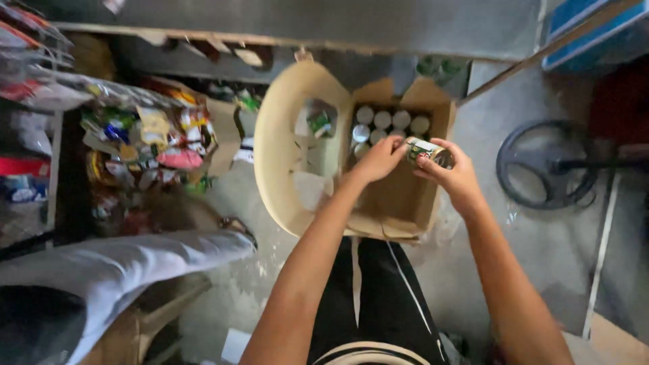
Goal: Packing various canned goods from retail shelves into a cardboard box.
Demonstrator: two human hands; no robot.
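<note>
Above the open cardboard box [399,196], both hands hold one small can [426,150] with a coloured label. This can lies tilted, almost on its side, over the middle part of the box. On its right end the right hand [454,177] is wrapped, with the fingers curled around the can, and the left hand [378,159] pinches the left end with its fingertips. Both forearms come up from the bottom of the picture, over the person's dark clothing with a thin white stripe.

Inside the box, at its far end, a group of cans [389,123] with silver tops stands upright in rows, close together, and the near part of the box shows bare cardboard. The box sits on the seat of a beige plastic chair [274,149], whose curved back rises on the left side of the box.

To the left, a rack [145,145] full of colourful snack packets stands near the chair. Lower left, another person's leg in light grey trousers [128,260] stretches across, with a sandal at the foot, well apart from the hands. On the right, on the grey concrete floor [561,250], lies the round dark base of a fan [547,165], apart from the box
</note>
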